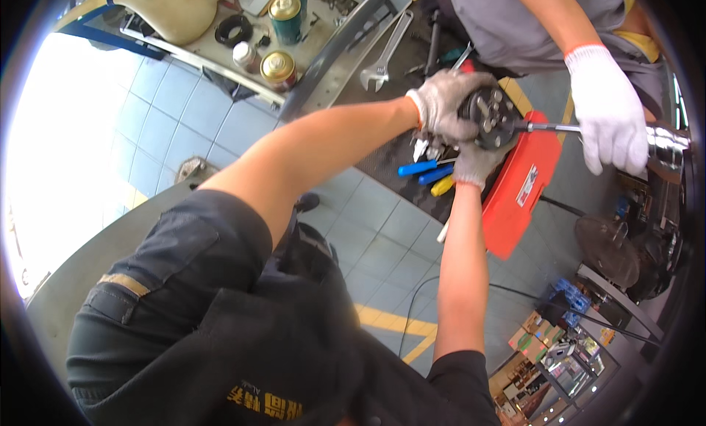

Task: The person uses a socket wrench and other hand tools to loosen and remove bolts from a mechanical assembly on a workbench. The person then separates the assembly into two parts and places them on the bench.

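Observation:
My left hand (pixel 446 107), in a pale work glove, grips the upper left of a round black metal part (pixel 494 117) with several bolts. Under it, my right hand (pixel 475 163), also gloved, holds the part, its fingers partly hidden. A long metal shaft (pixel 548 127) meets the part at its right side, leading toward a shiny chrome cylinder (pixel 666 146). Below my hands lie blue-handled tools (pixel 417 168) and a yellow-handled one (pixel 442 185) on a dark mat (pixel 393 198), beside a red toolbox (pixel 520 198). A large wrench (pixel 384 58) lies higher up the mat.
A co-worker's white-gloved hand (pixel 606 113) hangs beside the shaft. A metal cart (pixel 206 58) with spray cans (pixel 279 71), a jug (pixel 176 6) and small parts stands at upper left. A cable (pixel 515 293) crosses the tiled floor (pixel 368 257); boxes (pixel 540 330) sit at lower right.

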{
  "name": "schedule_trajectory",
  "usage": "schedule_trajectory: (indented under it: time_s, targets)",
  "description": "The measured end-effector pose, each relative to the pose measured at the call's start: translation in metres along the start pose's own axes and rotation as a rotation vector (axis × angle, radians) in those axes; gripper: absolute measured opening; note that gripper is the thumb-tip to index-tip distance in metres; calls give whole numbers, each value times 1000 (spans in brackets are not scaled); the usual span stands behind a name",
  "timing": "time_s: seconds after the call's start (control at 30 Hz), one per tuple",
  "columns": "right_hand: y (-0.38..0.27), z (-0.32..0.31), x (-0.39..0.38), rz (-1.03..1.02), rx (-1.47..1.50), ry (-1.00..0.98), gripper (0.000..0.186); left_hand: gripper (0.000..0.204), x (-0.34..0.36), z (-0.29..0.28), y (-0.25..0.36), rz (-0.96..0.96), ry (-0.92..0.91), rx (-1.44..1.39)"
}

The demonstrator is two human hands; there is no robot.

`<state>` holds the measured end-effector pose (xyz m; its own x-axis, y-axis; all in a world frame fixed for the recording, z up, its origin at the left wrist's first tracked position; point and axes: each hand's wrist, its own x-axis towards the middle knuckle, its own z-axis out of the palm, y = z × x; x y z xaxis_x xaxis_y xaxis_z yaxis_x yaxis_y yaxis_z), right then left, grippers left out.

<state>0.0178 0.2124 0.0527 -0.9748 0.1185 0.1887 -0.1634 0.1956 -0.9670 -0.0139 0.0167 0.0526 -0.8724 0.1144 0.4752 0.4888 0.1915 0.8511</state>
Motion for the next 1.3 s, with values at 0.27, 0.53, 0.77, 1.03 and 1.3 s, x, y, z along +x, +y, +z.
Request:
schedule_trajectory:
  time_s: [0.27,0.53,0.77,1.03,1.3]
  targets:
    - [22,-8,2,-78,-50,-116,103,106,-3,6,-6,-77,0,102]
    - [10,-2,-7,-8,64,-103,112,102,-3,6,-5,-17,33,69]
    - [1,1,-4,-13,38,-28,140,97,-4,6,2,-48,32,44]
    - [6,-2,0,-116,17,-88,142,100,-2,6,-2,-44,38,-17]
    - [6,-3,-1,-61,-37,-34,141,98,-3,7,0,-17,49,48]
